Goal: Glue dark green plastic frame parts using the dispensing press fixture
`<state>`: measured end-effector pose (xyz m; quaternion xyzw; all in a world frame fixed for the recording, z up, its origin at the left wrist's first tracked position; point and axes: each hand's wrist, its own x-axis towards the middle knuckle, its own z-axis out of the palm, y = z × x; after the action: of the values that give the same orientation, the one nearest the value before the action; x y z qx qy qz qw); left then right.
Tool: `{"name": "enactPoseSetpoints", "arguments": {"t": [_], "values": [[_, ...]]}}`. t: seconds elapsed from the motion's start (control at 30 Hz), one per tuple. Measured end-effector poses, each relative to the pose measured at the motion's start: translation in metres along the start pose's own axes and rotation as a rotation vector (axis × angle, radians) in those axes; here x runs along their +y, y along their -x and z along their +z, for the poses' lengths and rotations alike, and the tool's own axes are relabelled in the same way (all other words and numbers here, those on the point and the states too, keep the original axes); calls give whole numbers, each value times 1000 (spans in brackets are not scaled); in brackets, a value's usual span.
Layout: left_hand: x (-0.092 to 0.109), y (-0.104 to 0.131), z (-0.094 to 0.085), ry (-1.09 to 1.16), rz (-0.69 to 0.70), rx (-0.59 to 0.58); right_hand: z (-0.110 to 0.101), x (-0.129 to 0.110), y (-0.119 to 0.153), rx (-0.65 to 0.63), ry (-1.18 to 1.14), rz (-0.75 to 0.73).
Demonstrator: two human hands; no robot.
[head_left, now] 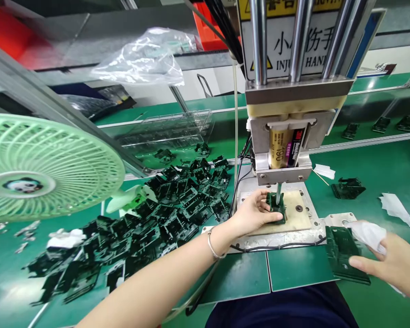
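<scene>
Fingers and thumb of my left hand [256, 212] pinch a small dark green plastic part [276, 207] from its left and front sides. That part sits on the cream block [299, 212] of a press base, under a thin metal rod [279, 191] that reaches down to it. At the right, my right hand [392, 259] grips a larger, flat dark green plastic piece [345, 253], thumb on its edge. A crumpled white cloth or tissue [369, 232] is also in that hand, between fingers and piece. The far fingers of my right hand are partly hidden.
A press head [282, 136] with metal columns stands over the base. Left lies a big heap of dark green parts [181, 205], beside a green fan [51, 168]. Another part [348, 187] and white scraps [396, 207] lie right. A cable [283, 247] crosses the base front.
</scene>
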<state>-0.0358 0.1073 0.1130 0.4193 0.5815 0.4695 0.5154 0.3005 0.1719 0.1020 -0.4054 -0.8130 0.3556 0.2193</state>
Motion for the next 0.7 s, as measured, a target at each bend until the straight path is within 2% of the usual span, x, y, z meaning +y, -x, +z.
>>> {"name": "enactPoseSetpoints", "arguments": {"t": [0.13,0.23,0.3,0.37,0.5,0.6,0.7], "values": [[-8,-2,6,-200,63,42,14,14,18,42,58,-127],[-6,11,8,-330,70,95,24,16,18,78,169,-235],[-5,31,5,-541,143,174,28,17,17,111,228,-256],[-9,58,-1,-846,267,256,28,20,20,134,265,-226],[-35,113,-18,-1346,441,377,24,30,32,105,352,-162],[-59,133,-24,-1524,503,426,21,33,37,61,408,-186],[-68,135,-25,-1502,521,467,19,30,34,59,448,-211]]}}
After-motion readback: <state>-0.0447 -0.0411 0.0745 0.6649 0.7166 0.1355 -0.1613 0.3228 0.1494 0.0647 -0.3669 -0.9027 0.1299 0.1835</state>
